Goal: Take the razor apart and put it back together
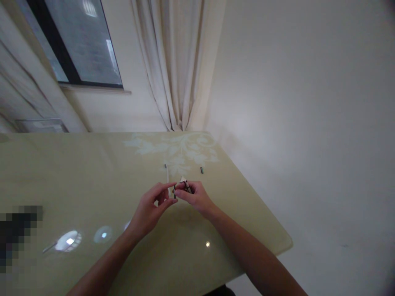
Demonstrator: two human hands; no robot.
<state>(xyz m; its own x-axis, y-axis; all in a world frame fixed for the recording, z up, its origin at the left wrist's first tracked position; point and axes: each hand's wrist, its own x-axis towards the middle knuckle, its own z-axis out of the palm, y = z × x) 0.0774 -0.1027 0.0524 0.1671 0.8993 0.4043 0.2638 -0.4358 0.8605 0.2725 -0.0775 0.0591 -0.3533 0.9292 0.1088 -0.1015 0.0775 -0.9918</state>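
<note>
The left hand point(152, 206) pinches a dark strip point(175, 191); the right hand point(197, 198) grips a pale-and-dark piece point(187, 186). A block point(201, 169) lies beyond on the bench point(92, 176).

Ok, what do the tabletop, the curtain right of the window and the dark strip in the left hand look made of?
Tabletop: glossy, probably glass, given its bright reflections. Curtain: matte fabric, judging by its soft folds. Dark strip: perhaps hard plastic, being thin and straight; finish too small to read.

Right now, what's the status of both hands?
Left hand: pinching thin dark piece. Right hand: holding small pale-and-dark item. Dark block beyond, apart from both.
</note>
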